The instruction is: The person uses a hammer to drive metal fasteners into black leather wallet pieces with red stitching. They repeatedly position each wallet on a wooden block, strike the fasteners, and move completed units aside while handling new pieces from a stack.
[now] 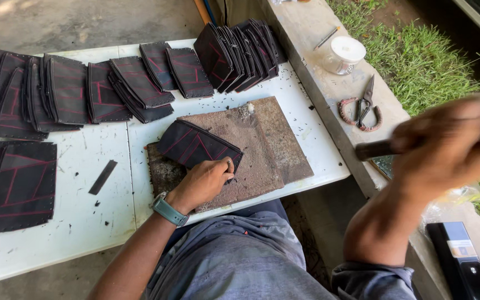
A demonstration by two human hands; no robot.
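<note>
My left hand (205, 180) rests on a rusty brown slab (262, 144) that lies on the white table (84, 222), with a black red-stitched piece (195, 144) just above my knuckles. Beyond that, rows of the same black pieces (134, 83) line the far edge. Left of my wrist lies a thin black strip (102, 177), and further left a flat stack (23, 186).

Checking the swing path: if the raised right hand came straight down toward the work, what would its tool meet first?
Probably the black stitched piece on the brown board, beside the left hand pinning it. The right hand is blurred, so depth is uncertain.
</note>
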